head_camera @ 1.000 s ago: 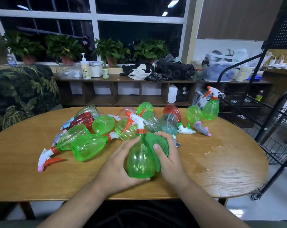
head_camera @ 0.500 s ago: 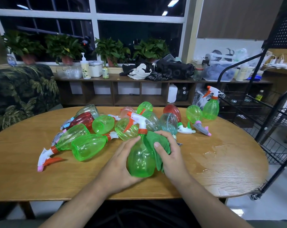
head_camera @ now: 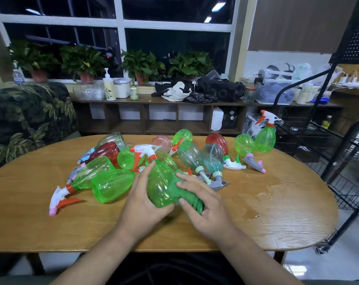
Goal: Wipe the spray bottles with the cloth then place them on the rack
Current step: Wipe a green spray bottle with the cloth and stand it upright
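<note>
- Gripping the translucent green plastic spray bottle (head_camera: 160,186) from its left side, the left hand (head_camera: 141,204) curls its fingers round the body. The bottle tilts, its white-and-orange trigger head pointing away, over the front middle of the oval wooden bench (head_camera: 30,212).
- The right hand (head_camera: 205,208) clutches a bunched green cloth (head_camera: 195,202) and presses it against the bottle's right side.
- Behind the one held bottle and one cloth, a heap of plastic spray bottles (head_camera: 127,157) lies sideways on the bench. It holds at least eleven: mostly green, two red, one pink, several clear or teal.
- One more green bottle (head_camera: 265,138) stands upright at the far right, beside the black wire rack (head_camera: 339,161). I cannot tell whether bench or rack carries it.
- A white pump bottle (head_camera: 109,89) on the long wooden shelf (head_camera: 145,100) has a leaf-printed label, its writing too small to read.
</note>
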{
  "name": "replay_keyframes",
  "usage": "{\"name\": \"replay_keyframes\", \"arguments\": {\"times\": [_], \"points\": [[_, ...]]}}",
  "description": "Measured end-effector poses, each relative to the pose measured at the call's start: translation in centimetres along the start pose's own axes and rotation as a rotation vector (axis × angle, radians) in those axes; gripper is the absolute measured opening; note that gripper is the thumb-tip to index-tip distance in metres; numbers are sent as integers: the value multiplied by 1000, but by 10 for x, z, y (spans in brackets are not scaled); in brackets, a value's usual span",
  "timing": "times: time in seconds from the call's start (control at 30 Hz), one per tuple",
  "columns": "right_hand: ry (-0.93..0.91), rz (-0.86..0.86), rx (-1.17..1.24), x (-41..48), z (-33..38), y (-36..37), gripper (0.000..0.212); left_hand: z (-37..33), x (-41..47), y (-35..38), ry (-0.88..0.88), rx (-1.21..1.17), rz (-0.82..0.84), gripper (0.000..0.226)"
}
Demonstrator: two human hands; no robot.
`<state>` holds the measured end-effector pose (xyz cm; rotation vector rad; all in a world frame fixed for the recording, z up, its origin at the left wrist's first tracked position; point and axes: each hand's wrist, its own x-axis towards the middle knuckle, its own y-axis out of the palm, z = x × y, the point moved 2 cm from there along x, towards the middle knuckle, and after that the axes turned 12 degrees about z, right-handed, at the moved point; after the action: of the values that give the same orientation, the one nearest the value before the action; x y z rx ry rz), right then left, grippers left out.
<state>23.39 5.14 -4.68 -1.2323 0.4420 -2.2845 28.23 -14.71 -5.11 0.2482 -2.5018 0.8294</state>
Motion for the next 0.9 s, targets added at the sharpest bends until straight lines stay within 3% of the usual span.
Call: {"name": "replay_keyframes", "arguments": {"times": [0.13, 0.4, 0.77, 0.9], "points": [[27, -6, 24, 0, -3, 0, 39, -1, 0, 0, 1, 8, 7, 113], [174, -84, 88, 1, -4, -5, 36, -10, -5, 4, 149, 148, 184, 115], [392, -172, 624, 6, -13, -6, 30, -18, -10, 3, 191, 127, 293, 116], [390, -165, 605, 4, -15, -7, 30, -14, -10, 8, 145, 115, 334, 118]]}}
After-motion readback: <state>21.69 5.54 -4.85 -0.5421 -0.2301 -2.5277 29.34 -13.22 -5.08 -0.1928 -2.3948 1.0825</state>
